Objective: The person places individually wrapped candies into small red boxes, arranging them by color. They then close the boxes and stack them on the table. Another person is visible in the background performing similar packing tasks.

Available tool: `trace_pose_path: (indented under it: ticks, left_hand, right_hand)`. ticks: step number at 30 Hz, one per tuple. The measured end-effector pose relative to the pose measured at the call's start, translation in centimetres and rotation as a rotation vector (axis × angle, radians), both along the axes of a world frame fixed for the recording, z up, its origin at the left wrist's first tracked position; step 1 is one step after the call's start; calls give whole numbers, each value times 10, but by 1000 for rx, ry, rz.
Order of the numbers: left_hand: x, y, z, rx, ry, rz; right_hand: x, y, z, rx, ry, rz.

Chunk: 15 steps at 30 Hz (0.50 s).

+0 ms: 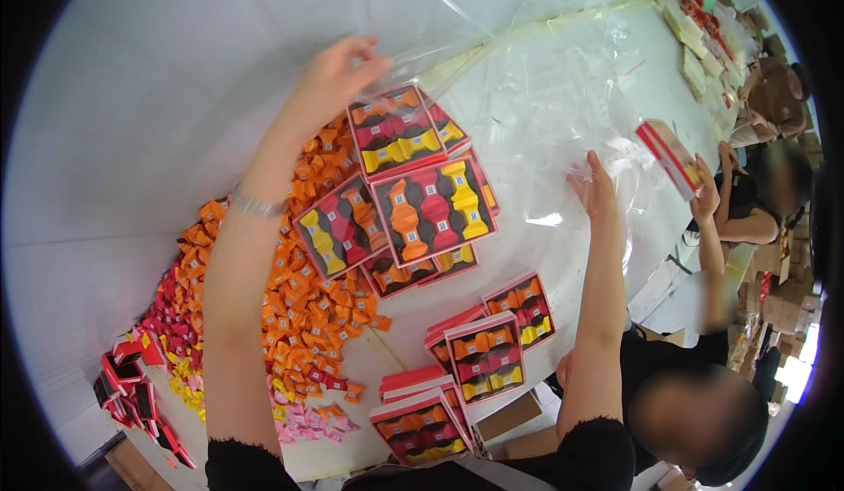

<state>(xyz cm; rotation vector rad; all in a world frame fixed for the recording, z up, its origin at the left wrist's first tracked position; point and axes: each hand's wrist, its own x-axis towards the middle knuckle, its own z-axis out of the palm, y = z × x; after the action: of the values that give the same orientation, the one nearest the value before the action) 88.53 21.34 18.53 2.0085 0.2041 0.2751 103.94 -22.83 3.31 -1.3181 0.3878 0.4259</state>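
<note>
My left hand (346, 69) reaches over the table beside a stack of open red boxes (435, 214) filled with orange, red and yellow wrapped sweets. Its thumb and fingers are close to a clear plastic sheet or bag (461, 49); whether they pinch it cannot be told. My right hand (593, 184) is at the right edge of more clear plastic film (554, 115), fingers spread, and its grip on the film is unclear. Left of the stack, under my left forearm, lies a large heap of orange wrapped sweets (310, 313).
More filled boxes (484, 359) stand near my body. Empty red boxes (132, 385) lie at lower left, by red, yellow and pink sweets (316, 423). At right, a co-worker's hand (705, 194) holds a red box (669, 158); another person sits beyond. Cartons (784, 300) line the far right.
</note>
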Motion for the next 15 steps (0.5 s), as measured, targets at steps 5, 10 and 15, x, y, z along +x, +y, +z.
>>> trace_pose_path:
  ticks: [5,10,15]
  left_hand:
    - [90,-11,-12,376,305,-67]
    - [107,-4,-7,586,303,-226]
    - [105,5,-9,396,537,-216]
  right_hand:
    - [22,-27,-17,40,138,117]
    - [17,-22,-16,235,-71,261]
    - [21,64,113,-1139,-1959,1185]
